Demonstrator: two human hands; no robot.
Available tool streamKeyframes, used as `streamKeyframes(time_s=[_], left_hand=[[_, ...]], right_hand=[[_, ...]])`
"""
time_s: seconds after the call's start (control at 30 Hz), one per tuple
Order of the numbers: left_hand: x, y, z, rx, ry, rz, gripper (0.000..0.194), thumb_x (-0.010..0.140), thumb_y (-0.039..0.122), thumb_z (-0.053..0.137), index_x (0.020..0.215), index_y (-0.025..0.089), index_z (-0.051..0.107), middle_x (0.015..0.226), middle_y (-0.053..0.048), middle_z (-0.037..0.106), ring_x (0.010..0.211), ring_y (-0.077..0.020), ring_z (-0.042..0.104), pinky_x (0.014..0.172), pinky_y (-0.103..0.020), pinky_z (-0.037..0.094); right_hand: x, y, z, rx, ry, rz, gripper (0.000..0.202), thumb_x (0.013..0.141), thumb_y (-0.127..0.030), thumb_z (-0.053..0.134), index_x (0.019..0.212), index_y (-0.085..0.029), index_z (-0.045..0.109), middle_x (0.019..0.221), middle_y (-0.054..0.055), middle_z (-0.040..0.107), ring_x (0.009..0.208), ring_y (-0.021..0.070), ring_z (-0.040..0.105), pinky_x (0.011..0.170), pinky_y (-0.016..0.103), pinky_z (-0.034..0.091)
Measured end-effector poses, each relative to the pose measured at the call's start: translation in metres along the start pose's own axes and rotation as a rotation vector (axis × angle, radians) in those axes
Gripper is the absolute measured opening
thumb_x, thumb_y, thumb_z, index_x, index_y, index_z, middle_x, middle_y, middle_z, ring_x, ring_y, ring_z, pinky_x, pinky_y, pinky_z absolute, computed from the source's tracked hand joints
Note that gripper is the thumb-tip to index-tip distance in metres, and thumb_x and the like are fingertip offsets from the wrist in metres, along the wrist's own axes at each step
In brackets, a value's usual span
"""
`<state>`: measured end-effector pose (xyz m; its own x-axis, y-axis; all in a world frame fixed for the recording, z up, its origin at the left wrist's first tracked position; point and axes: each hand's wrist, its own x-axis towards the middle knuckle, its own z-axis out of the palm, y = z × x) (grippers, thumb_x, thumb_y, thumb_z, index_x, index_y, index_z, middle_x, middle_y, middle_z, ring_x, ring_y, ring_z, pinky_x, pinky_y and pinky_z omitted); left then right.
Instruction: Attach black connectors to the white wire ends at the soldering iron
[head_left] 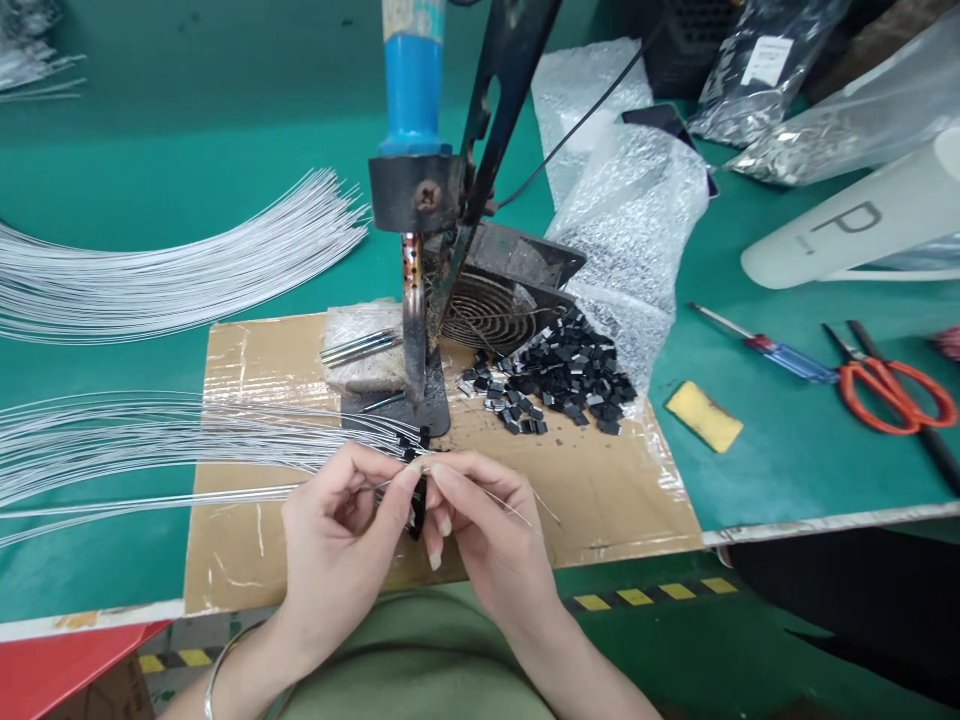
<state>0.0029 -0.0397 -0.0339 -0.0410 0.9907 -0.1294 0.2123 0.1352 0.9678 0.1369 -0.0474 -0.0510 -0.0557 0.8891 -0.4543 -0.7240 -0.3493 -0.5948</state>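
Observation:
My left hand [349,560] is closed in a pinch, thumb against forefinger, on a thin white wire [277,493] coming in from the left. My right hand [495,525] meets it fingertip to fingertip and pinches a thin silvery strand [510,508], which trails off to the lower right. Between the hands, black pieces [417,512] show partly; fingers cover the rest. Just beyond my fingertips, the bundle of white wires [247,440] ends in small black parts [411,440]. A blue-handled soldering iron [414,95] points down above them from its stand.
A piece of cardboard [240,565] lies under the work. Behind are a fan [495,305], a heap of small black parts [577,370] and bubble wrap [637,210]. A second wire bundle [225,265] lies left; a yellow sponge [705,416], screwdriver [795,358] and orange-handled scissors [892,395] lie right.

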Motion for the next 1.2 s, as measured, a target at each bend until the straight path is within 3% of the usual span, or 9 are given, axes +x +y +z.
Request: streamKeyframes(time_s=[0.33, 0.73, 0.9, 1.2], left_hand=[[0.001, 0.002, -0.002, 0.026, 0.017, 0.008, 0.015, 0.095, 0.026, 0.075, 0.082, 0.019, 0.071, 0.068, 0.0, 0.073, 0.054, -0.0108, 0.058, 0.049, -0.02, 0.041], [-0.004, -0.002, -0.003, 0.055, 0.023, 0.032, 0.012, 0.096, 0.024, 0.075, 0.085, 0.02, 0.072, 0.067, 0.001, 0.069, 0.057, -0.0101, 0.056, 0.05, -0.02, 0.039], [-0.004, -0.004, -0.006, 0.097, 0.005, 0.042, 0.013, 0.095, 0.026, 0.075, 0.084, 0.02, 0.072, 0.066, 0.002, 0.063, 0.055, -0.0101, 0.052, 0.05, -0.021, 0.038], [-0.003, -0.001, -0.013, 0.157, -0.06, 0.065, 0.011, 0.095, 0.025, 0.074, 0.085, 0.021, 0.073, 0.07, 0.0, 0.069, 0.057, -0.0113, 0.056, 0.051, -0.022, 0.041]], right_hand=[[-0.001, 0.004, -0.006, -0.119, 0.007, -0.094, 0.012, 0.086, -0.034, 0.088, 0.087, -0.023, 0.089, 0.065, -0.001, 0.069, 0.046, 0.0098, 0.061, 0.042, 0.021, 0.058], [-0.003, 0.002, -0.006, -0.152, 0.014, -0.08, 0.014, 0.085, -0.035, 0.089, 0.082, -0.021, 0.087, 0.059, -0.003, 0.064, 0.042, 0.0092, 0.058, 0.041, 0.021, 0.055], [-0.002, -0.006, -0.007, -0.15, 0.009, -0.02, 0.016, 0.081, -0.036, 0.09, 0.078, -0.02, 0.086, 0.057, -0.003, 0.063, 0.042, 0.0092, 0.056, 0.04, 0.021, 0.054], [0.002, -0.018, -0.012, -0.156, -0.074, 0.095, 0.017, 0.08, -0.034, 0.09, 0.074, -0.019, 0.085, 0.056, -0.003, 0.064, 0.041, 0.0088, 0.055, 0.039, 0.02, 0.051]])
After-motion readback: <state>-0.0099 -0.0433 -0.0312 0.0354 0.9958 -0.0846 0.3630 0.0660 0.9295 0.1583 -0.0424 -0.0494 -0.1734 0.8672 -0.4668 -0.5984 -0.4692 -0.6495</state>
